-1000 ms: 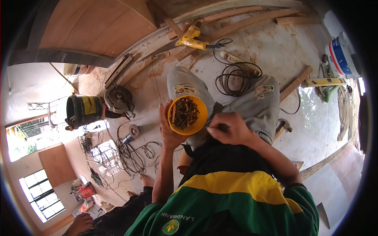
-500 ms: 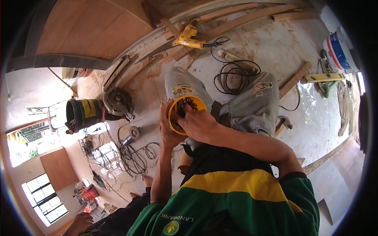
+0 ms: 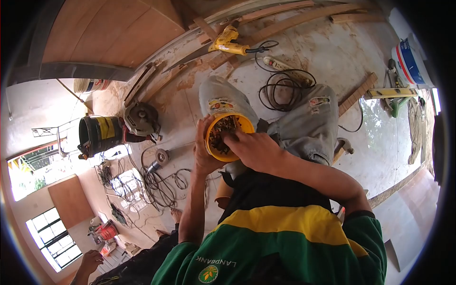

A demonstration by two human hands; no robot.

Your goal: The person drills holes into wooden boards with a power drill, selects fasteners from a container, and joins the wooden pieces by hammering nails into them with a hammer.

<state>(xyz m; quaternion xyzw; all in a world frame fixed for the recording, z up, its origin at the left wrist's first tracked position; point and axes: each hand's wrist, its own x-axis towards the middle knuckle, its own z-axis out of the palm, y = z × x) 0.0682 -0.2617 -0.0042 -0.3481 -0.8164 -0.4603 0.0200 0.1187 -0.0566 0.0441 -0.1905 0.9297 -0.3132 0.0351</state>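
A round yellow container (image 3: 247, 124) rests against my knee, tilted toward me. My left hand (image 3: 204, 151) is wrapped around its left side and holds it. Inside lie many thin dark pieces (image 3: 219, 130), which look like screws or nails. My right hand (image 3: 254, 148) reaches over the rim, its fingertips down among the dark pieces. The fingers are bent together, and whatever they pinch is hidden.
A yellow drill (image 3: 229, 42), coiled black cable (image 3: 280, 90) and power strip (image 3: 285, 68) lie ahead. A circular saw (image 3: 141, 119), black bucket (image 3: 102, 135) and grinder (image 3: 159, 160) are left, a hammer (image 3: 344, 146) right. Another person's hand (image 3: 90, 262) shows lower left.
My right hand went from above my lap into the yellow container, then drew slightly back toward its near right rim. The other person's hand at lower left has risen a little.
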